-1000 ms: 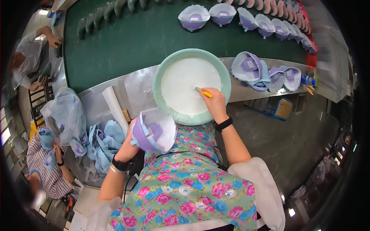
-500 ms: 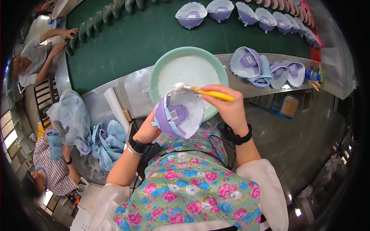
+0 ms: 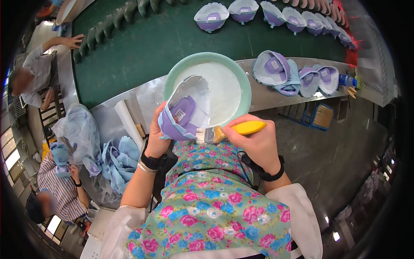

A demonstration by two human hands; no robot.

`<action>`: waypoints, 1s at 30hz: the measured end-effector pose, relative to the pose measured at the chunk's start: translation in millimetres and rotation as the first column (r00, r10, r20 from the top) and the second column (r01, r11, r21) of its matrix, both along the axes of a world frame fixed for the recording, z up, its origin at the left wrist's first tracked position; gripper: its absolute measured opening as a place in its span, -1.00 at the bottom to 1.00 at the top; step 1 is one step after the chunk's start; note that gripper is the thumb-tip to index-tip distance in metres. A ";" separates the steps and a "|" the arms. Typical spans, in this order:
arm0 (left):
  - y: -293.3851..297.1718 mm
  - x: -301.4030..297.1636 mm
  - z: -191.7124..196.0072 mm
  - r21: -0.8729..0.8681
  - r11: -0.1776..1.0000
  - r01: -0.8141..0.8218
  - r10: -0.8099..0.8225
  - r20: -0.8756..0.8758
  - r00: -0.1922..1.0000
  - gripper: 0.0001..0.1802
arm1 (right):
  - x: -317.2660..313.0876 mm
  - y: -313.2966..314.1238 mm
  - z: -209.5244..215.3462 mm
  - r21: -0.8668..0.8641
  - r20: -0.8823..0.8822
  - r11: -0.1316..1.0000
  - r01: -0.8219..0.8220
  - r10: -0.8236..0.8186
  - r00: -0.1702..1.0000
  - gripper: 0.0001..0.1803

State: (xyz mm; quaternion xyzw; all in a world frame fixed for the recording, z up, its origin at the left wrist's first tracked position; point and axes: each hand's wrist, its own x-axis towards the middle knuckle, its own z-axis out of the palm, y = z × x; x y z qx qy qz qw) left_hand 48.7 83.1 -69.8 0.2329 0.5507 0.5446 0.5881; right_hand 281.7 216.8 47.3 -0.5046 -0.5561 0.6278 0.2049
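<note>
At the far left a seated person in a striped shirt [image 3: 60,190] handles pale blue pieces, beside a heap of blue shoe uppers [image 3: 116,162] and a clear plastic bag [image 3: 77,129] at the left end of the metal surface [image 3: 276,93]. A white roll [image 3: 128,123] lies just right of the bag. The left hand [image 3: 157,134] holds a purple shoe upper [image 3: 185,112] near the chest, fingers curled around its left edge, its pale inside turned up (partly overlapping the basin behind it). That green basin [image 3: 207,86] of white liquid sits on the surface just beyond. The right hand [image 3: 254,142] pinches the yellow handle of a brush [image 3: 228,131], bristles touching the upper's near edge. Further right, more purple uppers [image 3: 293,75] rest on the surface, and a row of others [image 3: 267,11] lies along the far green belt [image 3: 151,52].
</note>
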 end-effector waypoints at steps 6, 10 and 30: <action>13.8 6.8 20.0 -0.208 0.936 -0.285 0.344 0.359 0.868 -0.52 | 3.9 27.5 -30.8 0.224 0.161 0.974 -0.018 -0.019 0.987 -0.86; 28.8 5.7 44.8 -0.601 0.754 -0.266 0.593 0.447 0.669 -0.55 | -1.3 38.2 -13.2 0.282 0.061 0.959 -0.019 0.002 0.998 -0.86; 96.8 -6.7 45.1 -0.503 0.846 0.177 0.274 0.695 0.665 -0.74 | 14.7 57.1 -15.8 0.304 0.244 0.950 0.075 -0.154 0.958 -0.86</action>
